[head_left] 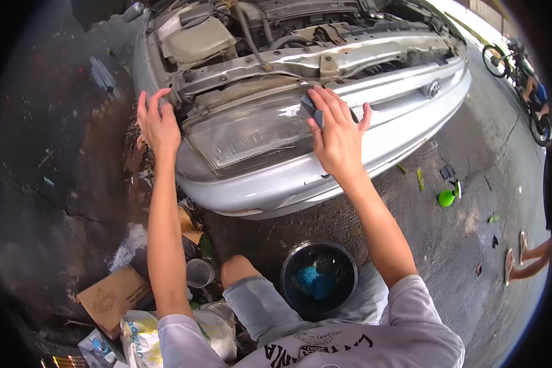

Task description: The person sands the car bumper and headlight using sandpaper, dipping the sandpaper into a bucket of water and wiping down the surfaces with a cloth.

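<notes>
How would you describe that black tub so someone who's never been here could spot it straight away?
Start at the silver car with its engine bay exposed, and look down past its front bumper to the ground between the person's legs. The tub there is round, black and open-topped. Unlike the smaller, see-through container on its left, it has something bright blue inside.

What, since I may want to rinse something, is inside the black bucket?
Inside the black bucket lies a bunched blue item, perhaps a cloth. It hides the bottom beneath; I can't tell if there's water.
</notes>
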The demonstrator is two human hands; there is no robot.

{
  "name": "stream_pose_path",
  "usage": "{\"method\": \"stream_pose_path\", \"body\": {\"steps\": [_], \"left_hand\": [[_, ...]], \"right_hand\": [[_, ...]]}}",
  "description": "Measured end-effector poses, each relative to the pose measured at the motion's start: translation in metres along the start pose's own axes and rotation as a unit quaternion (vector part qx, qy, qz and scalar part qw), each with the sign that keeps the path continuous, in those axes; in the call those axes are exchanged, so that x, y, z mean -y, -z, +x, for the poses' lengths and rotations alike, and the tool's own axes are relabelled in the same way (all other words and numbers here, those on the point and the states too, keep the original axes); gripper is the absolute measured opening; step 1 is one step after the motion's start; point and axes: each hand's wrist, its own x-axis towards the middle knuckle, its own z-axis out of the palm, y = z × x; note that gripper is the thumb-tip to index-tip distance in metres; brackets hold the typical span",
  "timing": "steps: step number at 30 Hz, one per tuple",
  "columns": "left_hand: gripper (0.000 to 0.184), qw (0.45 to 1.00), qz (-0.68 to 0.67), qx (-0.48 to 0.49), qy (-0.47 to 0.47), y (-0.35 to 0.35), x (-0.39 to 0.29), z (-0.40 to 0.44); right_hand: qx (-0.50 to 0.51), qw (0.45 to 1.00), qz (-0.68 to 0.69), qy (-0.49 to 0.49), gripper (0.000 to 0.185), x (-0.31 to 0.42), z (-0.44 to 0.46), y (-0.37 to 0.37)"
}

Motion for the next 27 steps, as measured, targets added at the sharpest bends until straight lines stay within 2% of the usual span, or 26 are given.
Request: {"method": "stream_pose_path", "body": {"steps": [1, 3, 5, 7, 8, 9, 11, 13, 14, 15, 17, 18, 19, 21, 22, 24, 25, 27], "left_hand": [[0.031, 1.000, 0.009, -0.003, 0.004, -0.001, 0.001, 0.000], [0.029, 1.000, 0.011, 0.006, -0.002, 0.000, 0.003, 0.002], [0.026, 0.997, 0.022, 0.058, -0.040, 0.009, 0.008, 0.006], [0.024, 0.988, 0.029, 0.135, -0.073, 0.027, 0.012, 0.019], [0.021, 0.983, 0.011, 0.166, -0.074, 0.037, 0.014, 0.028], [0.021, 0.986, 0.005, 0.155, -0.060, 0.037, 0.021, 0.033], [0.017, 0.976, -0.055, 0.151, -0.147, 0.027, 0.038, 0.041], [0.016, 0.970, -0.029, 0.093, -0.223, 0.002, 0.054, 0.048], [0.021, 0.971, -0.037, 0.035, -0.232, -0.003, 0.052, 0.049], [0.021, 0.974, -0.045, 0.026, -0.222, 0.002, 0.047, 0.053], [0.016, 0.963, -0.150, 0.087, -0.206, 0.021, 0.036, 0.051], [0.017, 0.953, -0.169, 0.015, -0.251, 0.021, 0.035, 0.050], [0.017, 0.953, -0.170, 0.018, -0.251, 0.025, 0.040, 0.054], [0.022, 0.937, -0.195, 0.136, -0.257, 0.033, 0.044, 0.070], [0.026, 0.933, -0.183, 0.152, -0.269, 0.034, 0.046, 0.076], [0.025, 0.938, -0.160, 0.152, -0.267, 0.010, 0.057, 0.075], [0.026, 0.946, -0.120, 0.148, -0.264, 0.003, 0.060, 0.078], [0.030, 0.944, -0.152, 0.121, -0.266, -0.003, 0.061, 0.082]], "right_hand": [[-0.015, 1.000, -0.005, -0.025, 0.054, 0.015, -0.002, -0.008], [-0.022, 0.999, 0.044, -0.003, 0.060, 0.068, -0.001, -0.035], [0.069, 0.981, 0.114, 0.139, 0.066, 0.137, -0.013, -0.066], [0.117, 0.946, 0.068, 0.296, 0.068, 0.146, -0.023, -0.077], [0.144, 0.938, 0.070, 0.307, 0.070, 0.131, -0.022, -0.069], [0.173, 0.929, 0.068, 0.319, 0.072, 0.105, -0.017, -0.051], [0.230, 0.922, -0.061, 0.306, 0.078, 0.050, -0.020, -0.027], [0.231, 0.927, -0.096, 0.280, 0.083, 0.035, -0.034, -0.026], [0.222, 0.924, -0.091, 0.296, 0.081, 0.060, -0.029, -0.039], [0.232, 0.911, -0.085, 0.330, 0.077, 0.102, -0.017, -0.045], [0.180, 0.889, -0.130, 0.401, 0.065, 0.184, 0.007, -0.076], [0.178, 0.890, -0.138, 0.396, 0.062, 0.203, 0.017, -0.091], [0.173, 0.892, -0.149, 0.391, 0.059, 0.215, 0.023, -0.101], [0.187, 0.892, -0.151, 0.383, 0.061, 0.201, 0.021, -0.082], [0.201, 0.890, -0.149, 0.381, 0.064, 0.188, 0.017, -0.066], [0.210, 0.889, -0.208, 0.350, 0.063, 0.147, -0.010, -0.043], [0.208, 0.886, -0.255, 0.328, 0.062, 0.145, -0.008, -0.038], [0.201, 0.893, -0.246, 0.319, 0.062, 0.175, -0.003, -0.059]]}}
